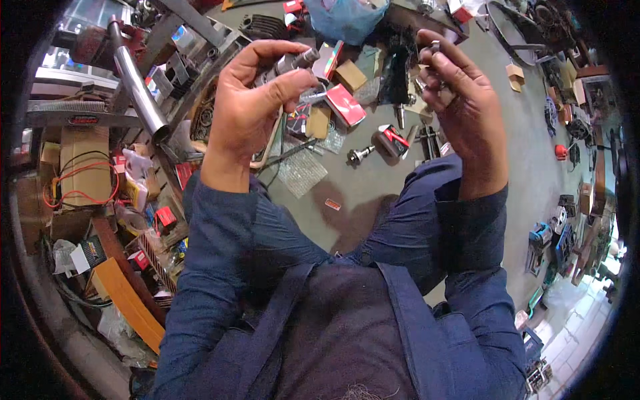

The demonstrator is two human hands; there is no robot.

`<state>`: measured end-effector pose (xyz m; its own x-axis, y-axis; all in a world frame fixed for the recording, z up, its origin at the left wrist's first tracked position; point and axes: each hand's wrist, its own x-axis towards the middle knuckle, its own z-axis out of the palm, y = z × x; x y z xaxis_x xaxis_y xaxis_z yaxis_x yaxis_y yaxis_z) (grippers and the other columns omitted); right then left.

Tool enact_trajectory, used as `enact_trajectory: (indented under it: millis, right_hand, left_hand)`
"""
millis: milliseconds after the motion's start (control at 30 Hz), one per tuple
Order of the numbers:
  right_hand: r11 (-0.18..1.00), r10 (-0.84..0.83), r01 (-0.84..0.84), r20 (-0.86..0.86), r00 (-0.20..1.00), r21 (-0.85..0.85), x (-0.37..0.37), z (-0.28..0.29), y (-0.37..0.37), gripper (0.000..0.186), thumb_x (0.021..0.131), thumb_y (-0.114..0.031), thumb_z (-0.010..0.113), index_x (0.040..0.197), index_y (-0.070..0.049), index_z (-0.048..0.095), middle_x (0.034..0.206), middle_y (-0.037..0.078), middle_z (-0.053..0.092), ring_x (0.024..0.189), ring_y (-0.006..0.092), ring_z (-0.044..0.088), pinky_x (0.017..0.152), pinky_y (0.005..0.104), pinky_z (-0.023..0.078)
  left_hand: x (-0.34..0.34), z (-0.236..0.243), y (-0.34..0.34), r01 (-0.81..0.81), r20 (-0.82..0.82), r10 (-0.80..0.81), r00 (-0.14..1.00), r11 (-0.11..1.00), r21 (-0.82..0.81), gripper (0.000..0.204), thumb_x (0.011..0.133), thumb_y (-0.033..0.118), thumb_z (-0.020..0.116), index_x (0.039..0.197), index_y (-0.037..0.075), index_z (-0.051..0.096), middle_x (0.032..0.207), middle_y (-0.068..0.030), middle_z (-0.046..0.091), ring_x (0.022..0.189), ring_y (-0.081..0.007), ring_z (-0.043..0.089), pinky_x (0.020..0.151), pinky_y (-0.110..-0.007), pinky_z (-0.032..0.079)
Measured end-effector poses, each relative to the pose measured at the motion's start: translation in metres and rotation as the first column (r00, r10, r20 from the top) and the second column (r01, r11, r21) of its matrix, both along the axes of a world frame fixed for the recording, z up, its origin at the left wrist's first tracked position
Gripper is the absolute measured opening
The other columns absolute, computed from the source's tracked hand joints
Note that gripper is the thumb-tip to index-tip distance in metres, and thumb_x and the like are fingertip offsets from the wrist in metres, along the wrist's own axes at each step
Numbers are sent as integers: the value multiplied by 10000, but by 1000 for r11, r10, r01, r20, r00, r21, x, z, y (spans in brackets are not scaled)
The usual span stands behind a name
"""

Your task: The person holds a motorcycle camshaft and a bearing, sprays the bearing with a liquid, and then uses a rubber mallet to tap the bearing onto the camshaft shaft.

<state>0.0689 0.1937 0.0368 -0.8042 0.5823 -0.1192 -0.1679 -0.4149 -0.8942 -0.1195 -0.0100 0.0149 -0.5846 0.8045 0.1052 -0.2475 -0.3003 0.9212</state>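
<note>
My left hand (243, 110) is raised and wrapped round a stepped metal shaft (303, 59), whose narrower end sticks out between thumb and forefinger. Across from it, at about the same height, my right hand (467, 100) pinches a small shiny metal piece (435, 47) between thumb and fingertips; its exact kind is too small to make out. The two hands are well apart. On the floor between my knees lies a similar metal shaft with a wider toothed or lobed end (360, 155), beside a red and black box (392, 141).
Red-and-white boxes (345, 105), brown cartons (320, 123) and bubble wrap (300, 172) litter the floor ahead. A blue plastic bag (347, 23) sits at the far side. On the left a shiny metal tube (140, 90) leans by crowded shelves; parts line the right.
</note>
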Motion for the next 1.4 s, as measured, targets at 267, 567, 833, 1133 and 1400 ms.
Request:
enact_trajectory:
  millis: [267,567,833,1133,1400]
  right_hand:
    - [988,-55,61,-48,997,145,5,1,8,341,1027,-225,574,1253,29,605,1026,63,653,738,78,530,545,200,409]
    - [998,-53,56,-73,996,42,10,-10,16,481,1024,-385,555,1287,16,517,1086,65,596,813,95,485,662,198,424]
    - [991,-2,-20,-166,986,-134,11,-9,18,371,1023,-207,558,1276,65,544,1100,121,610,894,134,525,733,247,463]
    - [969,78,-105,-128,989,-222,3,-22,21,419,1044,-213,516,1340,80,477,1164,181,619,1056,204,658,900,278,575]
    - [956,50,-89,-143,988,-280,-9,-18,6,364,1025,-191,510,1295,53,492,1297,245,588,1235,358,584,1081,429,490]
  left_hand:
    - [-8,-6,0,0,89,-3,996,1000,29,293,872,59,710,1133,-20,602,841,-85,673,589,-51,531,512,-166,392]
    - [-14,-5,0,-72,50,71,996,997,22,305,876,72,686,1150,-9,578,831,-70,664,606,-45,520,526,-167,374]
    - [-29,-17,-7,2,-7,-1,1000,1000,29,352,906,91,623,1228,-32,549,1020,-96,614,867,-135,589,581,-189,406]
    - [-26,-11,-8,-8,-9,8,1000,1000,-12,352,923,135,615,1225,-32,545,966,-89,605,848,-128,581,581,-187,397]
    - [-12,-4,-4,54,59,-54,997,999,-4,331,850,92,661,1150,-6,562,852,-82,642,630,-65,486,549,-199,373]
